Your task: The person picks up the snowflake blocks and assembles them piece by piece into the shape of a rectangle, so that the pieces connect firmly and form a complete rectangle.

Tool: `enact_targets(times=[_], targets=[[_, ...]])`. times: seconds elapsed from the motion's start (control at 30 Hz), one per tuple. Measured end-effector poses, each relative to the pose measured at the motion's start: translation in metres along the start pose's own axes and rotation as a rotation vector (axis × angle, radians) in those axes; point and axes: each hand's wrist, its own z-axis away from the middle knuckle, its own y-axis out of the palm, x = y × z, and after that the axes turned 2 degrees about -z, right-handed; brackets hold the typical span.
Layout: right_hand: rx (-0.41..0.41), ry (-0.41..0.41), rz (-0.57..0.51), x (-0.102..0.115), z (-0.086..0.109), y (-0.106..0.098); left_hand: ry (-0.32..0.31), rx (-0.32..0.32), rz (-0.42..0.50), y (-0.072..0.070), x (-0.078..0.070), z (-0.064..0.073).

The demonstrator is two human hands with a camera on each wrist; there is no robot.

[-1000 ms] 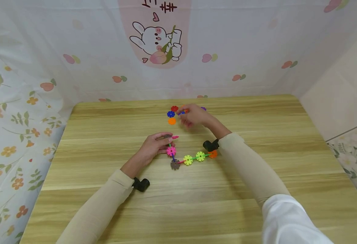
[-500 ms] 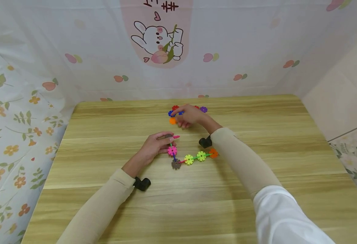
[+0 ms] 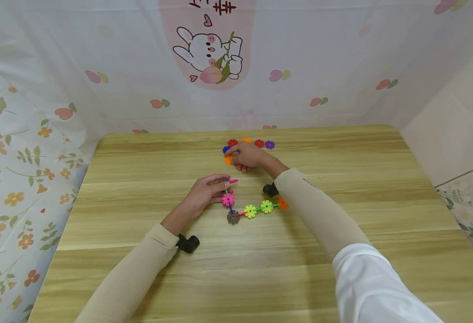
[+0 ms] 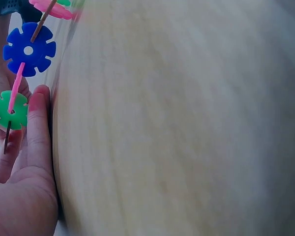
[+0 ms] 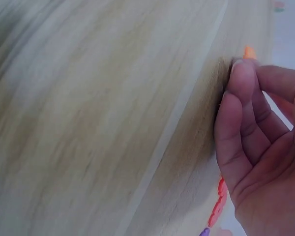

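Observation:
Seven or several interlocking plastic discs form a bent chain. My left hand [image 3: 202,195] holds its upper end, fingers and thumb about a brown disc [image 3: 223,180] with a pink disc [image 3: 233,181] beside it. Down the chain come a hot-pink disc [image 3: 228,199], another brown disc [image 3: 233,217], yellow discs [image 3: 250,211] and an orange end disc [image 3: 282,203]. In the left wrist view, a blue disc [image 4: 29,50] and a green disc [image 4: 10,110] stand near that hand. My right hand [image 3: 249,154] pinches at a loose orange disc [image 3: 228,160], its index finger by a blue disc [image 3: 226,150].
Behind the right hand lie loose discs: red [image 3: 232,142], orange [image 3: 247,140], red [image 3: 259,143] and purple [image 3: 269,145]. The wooden table [image 3: 147,161] ends at a printed curtain [image 3: 301,58]. Black wrist cameras [image 3: 188,243] sit on both wrists.
My right hand has shifted slightly left and down over the loose discs, its fingertips coming to the orange disc. The left hand keeps its hold on the chain.

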Motion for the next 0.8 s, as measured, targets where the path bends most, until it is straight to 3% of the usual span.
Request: enact_targets(times=[0.2,0.57,0.8], targets=[[-0.017,-0.001,0.042,0.003,0.004,0.000,0.001,0.008,0.018,0.001,-0.002,0.002],[-0.023,0.050,0.017,-0.008,0.012,-0.005,-0.003,0.001,0.016,0.001,-0.002,0.001],[-0.007,0.047,0.072,-0.009,0.020,-0.008,-0.011,0.001,0.006,0.001,-0.002,0.001]])
